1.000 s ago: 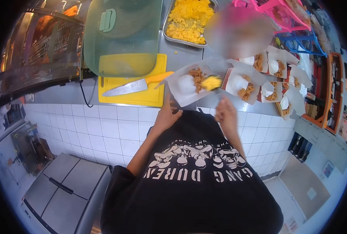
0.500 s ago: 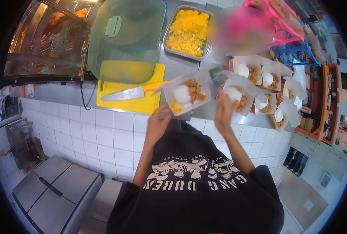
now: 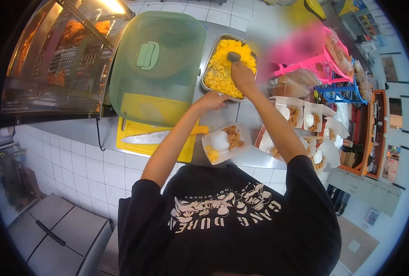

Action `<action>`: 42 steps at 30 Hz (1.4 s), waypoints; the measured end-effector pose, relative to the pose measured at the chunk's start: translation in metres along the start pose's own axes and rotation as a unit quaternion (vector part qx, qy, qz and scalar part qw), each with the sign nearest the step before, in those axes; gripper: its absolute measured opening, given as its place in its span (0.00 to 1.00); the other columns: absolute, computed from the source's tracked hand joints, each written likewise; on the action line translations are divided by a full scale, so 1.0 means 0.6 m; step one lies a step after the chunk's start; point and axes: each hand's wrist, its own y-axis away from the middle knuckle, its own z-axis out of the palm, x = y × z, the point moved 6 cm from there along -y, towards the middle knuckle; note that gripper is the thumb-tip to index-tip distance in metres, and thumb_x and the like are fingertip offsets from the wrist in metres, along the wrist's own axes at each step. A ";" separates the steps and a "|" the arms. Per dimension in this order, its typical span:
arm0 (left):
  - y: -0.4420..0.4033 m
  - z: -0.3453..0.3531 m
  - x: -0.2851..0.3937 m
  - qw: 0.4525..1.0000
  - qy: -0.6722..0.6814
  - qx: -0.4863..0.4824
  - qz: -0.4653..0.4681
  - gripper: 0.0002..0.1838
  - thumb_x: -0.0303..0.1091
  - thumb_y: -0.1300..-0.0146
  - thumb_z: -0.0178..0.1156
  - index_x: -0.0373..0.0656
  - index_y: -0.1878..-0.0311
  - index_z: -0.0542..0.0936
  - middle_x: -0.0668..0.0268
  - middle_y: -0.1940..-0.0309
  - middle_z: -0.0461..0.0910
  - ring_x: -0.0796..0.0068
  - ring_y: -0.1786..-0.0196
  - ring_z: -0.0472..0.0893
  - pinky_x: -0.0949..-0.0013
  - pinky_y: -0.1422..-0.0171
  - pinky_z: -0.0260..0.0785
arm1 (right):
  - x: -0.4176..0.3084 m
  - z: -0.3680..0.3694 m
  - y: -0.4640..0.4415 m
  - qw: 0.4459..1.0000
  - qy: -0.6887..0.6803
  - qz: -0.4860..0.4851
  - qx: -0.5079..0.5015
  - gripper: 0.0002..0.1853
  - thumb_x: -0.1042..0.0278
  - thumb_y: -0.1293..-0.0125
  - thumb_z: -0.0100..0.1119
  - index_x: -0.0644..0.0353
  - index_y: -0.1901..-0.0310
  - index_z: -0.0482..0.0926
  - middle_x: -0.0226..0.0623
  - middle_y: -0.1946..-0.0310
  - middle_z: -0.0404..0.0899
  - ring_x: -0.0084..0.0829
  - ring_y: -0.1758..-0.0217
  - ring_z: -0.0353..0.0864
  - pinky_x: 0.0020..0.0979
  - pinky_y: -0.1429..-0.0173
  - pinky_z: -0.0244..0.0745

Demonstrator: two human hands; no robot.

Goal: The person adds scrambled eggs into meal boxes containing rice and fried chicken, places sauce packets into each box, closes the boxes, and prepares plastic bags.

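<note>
A metal tray [image 3: 206,84] of yellow scrambled egg [image 3: 225,54] lies on the steel counter. My right hand [image 3: 242,76] is closed around a dark spoon [image 3: 233,56] over the egg; most of its handle is hidden in the fist. At the tray's near rim, my left hand [image 3: 211,100] grips the edge with its fingers closed. Below both hands sits an open paper food box [image 3: 235,149] with white rice [image 3: 219,140], brown fried pieces [image 3: 233,138] and a little egg [image 3: 211,154] in one corner.
A yellow cutting board [image 3: 163,152] carries a knife [image 3: 149,137] under my left forearm. Beside it stands a large green-lidded container [image 3: 161,92]. Several filled boxes [image 3: 311,120] stand to the right, near a pink rack [image 3: 324,62]. A glass food cabinet [image 3: 53,60] is at left.
Both hands have left the food box and moved forward to the egg tray. The right hand now holds the dark spoon in the egg; the left has taken the tray's rim.
</note>
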 end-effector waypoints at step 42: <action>0.024 -0.041 -0.031 0.953 0.244 0.181 0.024 0.28 0.45 0.29 0.57 0.39 0.33 0.66 0.56 0.34 0.68 0.60 0.34 0.73 0.55 0.35 0.70 | 0.009 -0.009 0.066 0.968 -0.232 0.080 -0.053 0.08 0.75 0.41 0.50 0.66 0.62 0.79 0.55 0.64 0.83 0.56 0.57 0.83 0.52 0.53 0.77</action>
